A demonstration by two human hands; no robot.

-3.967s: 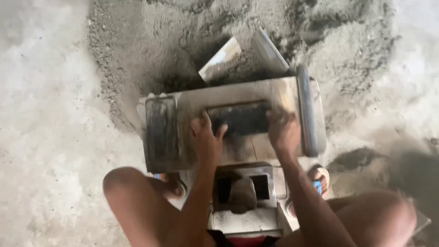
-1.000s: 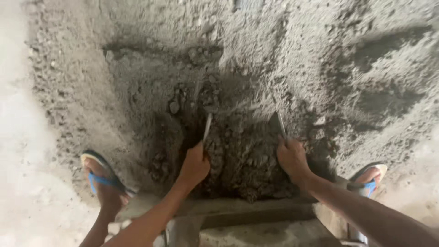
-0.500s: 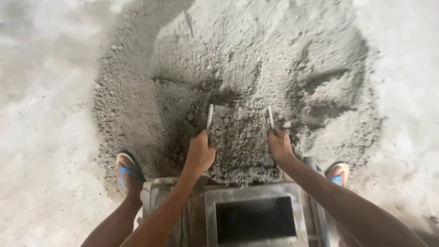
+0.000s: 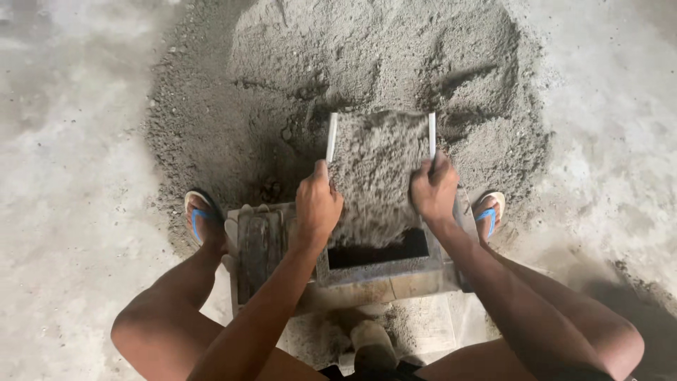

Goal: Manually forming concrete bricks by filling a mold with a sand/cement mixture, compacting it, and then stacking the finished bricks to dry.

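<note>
My left hand (image 4: 317, 204) and my right hand (image 4: 435, 190) each grip a side of a flat metal scoop tray (image 4: 331, 137) heaped with grey sand-cement mix (image 4: 381, 169). The tray is tilted toward me and the mix slides off its near edge into the dark rectangular opening (image 4: 377, 248) of a metal block mould (image 4: 261, 250) standing between my feet. A lever handle (image 4: 371, 346) of the mould shows at the bottom.
A broad pile of grey mix (image 4: 367, 63) lies ahead on the concrete floor (image 4: 63, 141), with a scooped hollow behind the tray. My feet in blue-strapped sandals (image 4: 199, 215) (image 4: 488, 212) flank the mould. My bare knees frame the lower view.
The loaded tray has been lifted out of the pile and drawn back over the mould. It now tips, and mix pours into the opening.
</note>
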